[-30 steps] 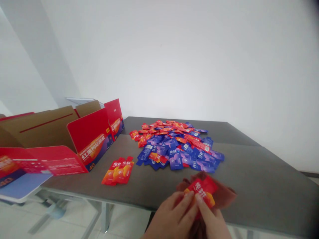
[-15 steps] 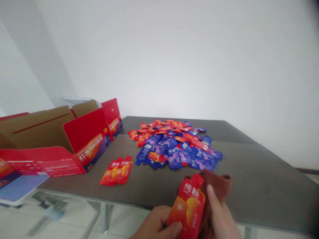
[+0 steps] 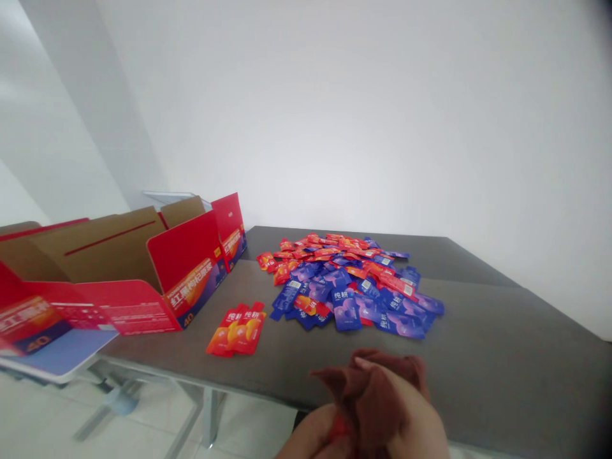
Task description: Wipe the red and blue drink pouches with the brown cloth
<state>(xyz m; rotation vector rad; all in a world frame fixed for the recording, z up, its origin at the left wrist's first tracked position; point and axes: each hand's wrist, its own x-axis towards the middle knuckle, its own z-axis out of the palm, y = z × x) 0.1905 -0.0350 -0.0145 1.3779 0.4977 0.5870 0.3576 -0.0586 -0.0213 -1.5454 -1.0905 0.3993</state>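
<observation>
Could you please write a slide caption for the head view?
Right hand grips a bunched brown cloth against the left hand at the grey table's near edge; red and blue sachets piled beyond.

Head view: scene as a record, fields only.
right hand: grip closed on brown cloth
left hand: beside the cloth, touching a red sliver; grip unclear
sachet pile: red and blue, mid-table
red sachet stack: left of the pile, apart
carton: red, open, at left
table: grey
</observation>
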